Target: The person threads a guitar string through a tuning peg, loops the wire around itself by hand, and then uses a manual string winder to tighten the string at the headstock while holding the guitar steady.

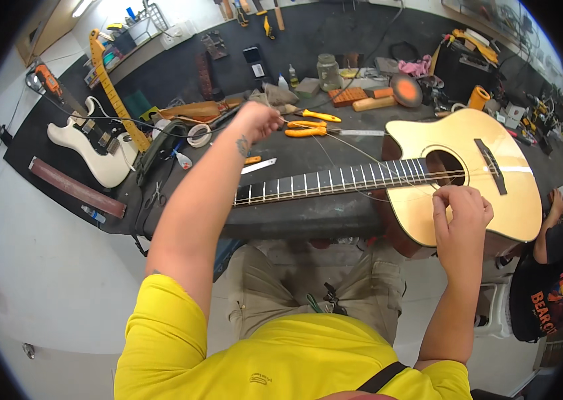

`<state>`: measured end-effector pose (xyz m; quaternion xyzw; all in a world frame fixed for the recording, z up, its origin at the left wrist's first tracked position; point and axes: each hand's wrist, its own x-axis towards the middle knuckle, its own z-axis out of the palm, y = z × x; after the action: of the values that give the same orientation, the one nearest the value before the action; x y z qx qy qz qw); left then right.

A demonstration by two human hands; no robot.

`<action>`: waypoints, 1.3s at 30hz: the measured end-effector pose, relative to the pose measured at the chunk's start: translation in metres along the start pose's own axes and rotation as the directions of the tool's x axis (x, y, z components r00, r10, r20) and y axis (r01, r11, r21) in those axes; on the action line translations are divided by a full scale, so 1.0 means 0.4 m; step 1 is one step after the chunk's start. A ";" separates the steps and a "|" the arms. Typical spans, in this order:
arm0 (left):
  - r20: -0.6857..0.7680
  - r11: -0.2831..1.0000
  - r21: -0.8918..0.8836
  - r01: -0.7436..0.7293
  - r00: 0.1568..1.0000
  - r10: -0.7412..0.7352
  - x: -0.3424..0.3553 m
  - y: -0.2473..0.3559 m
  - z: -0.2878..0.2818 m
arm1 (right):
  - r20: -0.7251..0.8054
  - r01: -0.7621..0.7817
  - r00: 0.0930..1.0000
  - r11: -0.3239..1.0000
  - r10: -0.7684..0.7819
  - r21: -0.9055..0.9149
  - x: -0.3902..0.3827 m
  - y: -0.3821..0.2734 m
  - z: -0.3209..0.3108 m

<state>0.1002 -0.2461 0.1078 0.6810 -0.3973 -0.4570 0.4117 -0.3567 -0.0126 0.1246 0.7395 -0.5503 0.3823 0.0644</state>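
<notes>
An acoustic guitar (508, 200) with a pale top lies across the dark bench, its neck (321, 185) reaching left beneath my left forearm. My left hand (259, 121), fingers closed, is raised over the bench above the neck, pinching a thin guitar string (355, 149) that runs in loose loops toward the soundhole. My right hand (461, 212) is closed on string just below the soundhole (445, 163), over the guitar's top. Yellow-handled pliers (303, 131) lie behind the neck, beside a steel ruler (358, 133).
A white electric guitar (101, 165) rests at the left. Several tools, a glass jar (328, 71) and wooden blocks (345, 97) line the bench's back (295, 50). At the far right, another person's arm (548, 223) is at the bench beside a white stool (493, 301).
</notes>
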 end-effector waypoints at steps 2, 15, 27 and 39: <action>-0.022 1.000 0.009 0.008 1.000 -0.007 0.032 -0.009 0.059 | 0.013 0.017 1.000 1.000 -0.017 -0.025 0.008 0.014 0.009; -0.292 0.954 0.073 -0.290 0.909 0.298 0.294 0.038 0.173 | 0.116 0.051 0.992 0.996 -0.043 -0.068 0.080 0.003 0.073; -0.011 0.651 -0.567 -0.504 0.796 0.606 -0.358 0.142 -0.066 | -0.036 0.118 0.993 0.989 -0.115 0.087 0.026 0.054 -0.049; -0.009 0.678 -0.691 -0.251 0.941 0.338 -0.699 -0.321 -0.071 | 0.331 0.336 0.877 0.937 -0.349 0.098 -0.016 -0.049 -0.025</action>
<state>0.0740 0.0603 0.0787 0.3798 -0.3294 -0.5381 0.6765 -0.3454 0.0051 0.1337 0.8814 -0.4061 0.2405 0.0201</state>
